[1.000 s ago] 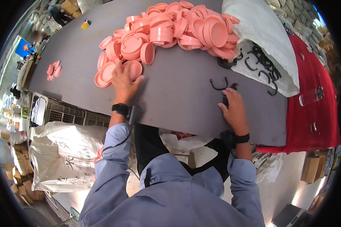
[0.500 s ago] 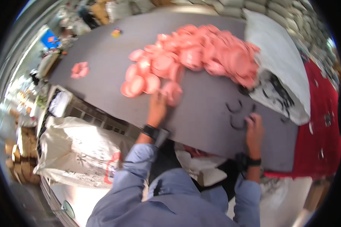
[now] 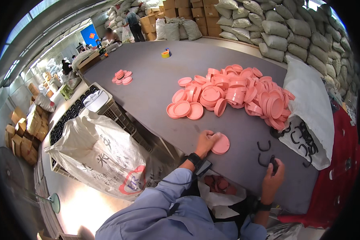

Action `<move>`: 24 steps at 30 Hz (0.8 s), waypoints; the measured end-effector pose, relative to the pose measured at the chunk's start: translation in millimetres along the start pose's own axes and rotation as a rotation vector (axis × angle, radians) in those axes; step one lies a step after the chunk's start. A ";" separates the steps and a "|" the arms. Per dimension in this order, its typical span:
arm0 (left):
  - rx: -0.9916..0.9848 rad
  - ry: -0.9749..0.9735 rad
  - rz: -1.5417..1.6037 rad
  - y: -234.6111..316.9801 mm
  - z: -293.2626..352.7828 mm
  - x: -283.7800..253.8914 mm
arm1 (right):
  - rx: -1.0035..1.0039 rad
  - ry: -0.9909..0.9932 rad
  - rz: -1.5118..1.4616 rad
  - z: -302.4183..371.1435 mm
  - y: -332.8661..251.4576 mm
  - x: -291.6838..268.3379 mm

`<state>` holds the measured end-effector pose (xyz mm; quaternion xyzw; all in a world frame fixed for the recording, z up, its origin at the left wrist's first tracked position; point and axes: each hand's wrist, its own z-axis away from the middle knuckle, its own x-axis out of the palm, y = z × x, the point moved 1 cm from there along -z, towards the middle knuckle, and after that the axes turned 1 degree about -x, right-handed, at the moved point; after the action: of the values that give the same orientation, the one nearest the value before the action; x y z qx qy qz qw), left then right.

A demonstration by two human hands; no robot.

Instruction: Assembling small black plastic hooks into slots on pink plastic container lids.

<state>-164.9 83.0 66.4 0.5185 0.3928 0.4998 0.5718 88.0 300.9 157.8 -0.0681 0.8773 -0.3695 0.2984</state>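
Pulling one pink lid clear of the heap

Sliding along the grey bench (image 3: 156,80), the left hand (image 3: 206,142) is now drawing a single pink lid (image 3: 221,145) toward the near edge. A second ago that hand was pressing flat against the front of the pink lid pile (image 3: 232,94); half a second ago it was already coming away with one lid under the fingers. So one piece is being separated from the stock and brought into working reach. The left grip is partly closed, fingers curling over the lid's rim at its 9 o'clock side, the lid lying flat on the bench and not lifted.

The right hand (image 3: 273,178) is staying low at the near edge, as it was in both earlier views, and its grip is closing on a small black hook-shaped clip (image 3: 273,163) held between thumb and fingers. From the left grip, that clip is sitting at about 4 o'clock, near but apart from the lid. Two more black clips (image 3: 263,146) are lying loose on the bench just beyond the right hand, at its 12 o'clock.

Further out, the pile is at 12 o'clock from the lid, well apart. A white sack (image 3: 312,104) spilling more black clips is lying at 2 o'clock. A woven bag (image 3: 96,156) is standing off the bench at 9 o'clock.
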 end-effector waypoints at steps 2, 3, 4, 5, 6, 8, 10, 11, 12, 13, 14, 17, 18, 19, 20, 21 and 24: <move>0.236 0.024 -0.241 -5.6 5.9 5.5 | 0.025 -0.016 -0.070 8.1 3.9 9.9; 0.220 -0.033 -0.229 -5.6 10.5 7.7 | 0.061 -0.037 -0.133 11.3 6.1 13.0; 0.228 -0.025 -0.226 -4.5 15.4 7.1 | 0.051 -0.037 -0.138 12.6 1.9 13.6; 0.322 -0.073 -0.265 -2.9 20.7 7.9 | 0.069 -0.076 -0.206 14.3 -4.0 15.0; 0.415 -0.120 -0.305 -0.5 24.4 7.3 | 0.086 -0.117 -0.273 15.1 -8.6 16.3; 0.353 -0.251 -0.402 36.4 51.8 17.4 | 0.065 -0.143 -0.310 15.0 -8.9 9.2; 0.501 -0.611 -0.555 54.9 69.8 17.9 | 0.036 -0.194 -0.363 13.1 -19.2 8.2; 0.503 -0.606 -0.553 62.4 80.1 20.7 | 0.055 -0.297 -0.339 11.7 -25.6 5.6; 0.537 -0.686 -0.496 69.1 91.9 25.4 | 0.074 -0.398 -0.314 11.8 -30.5 5.3; 0.573 -0.765 -0.438 74.2 100.9 28.5 | 0.069 -0.398 -0.314 13.9 -34.3 7.7; 0.577 -0.763 -0.438 77.5 106.8 29.6 | 0.124 -0.476 -0.349 18.3 -37.2 12.7; 0.401 -0.803 -0.358 72.3 113.9 29.8 | 0.219 -0.584 -0.510 33.5 -34.4 29.7; 0.399 -0.786 -0.217 63.0 110.2 30.0 | 0.263 -0.610 -0.636 37.9 -33.8 33.8; 0.392 -0.770 -0.076 59.0 110.9 30.1 | 0.262 -0.611 -0.635 42.0 -37.3 36.1; 0.392 -0.769 -0.075 53.7 113.0 29.2 | 0.344 -0.523 -0.706 46.6 -41.8 38.3; 0.340 -0.705 -0.002 48.2 114.4 26.7 | 0.425 -0.434 -0.774 49.5 -43.0 39.9; 0.268 -0.571 0.050 41.2 124.8 24.7 | 0.626 -0.319 -0.938 61.1 -26.2 53.3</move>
<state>-46.2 80.5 127.9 0.7181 0.2660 0.2917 0.5732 77.0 226.8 117.1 -0.4127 0.5467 -0.6888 0.2372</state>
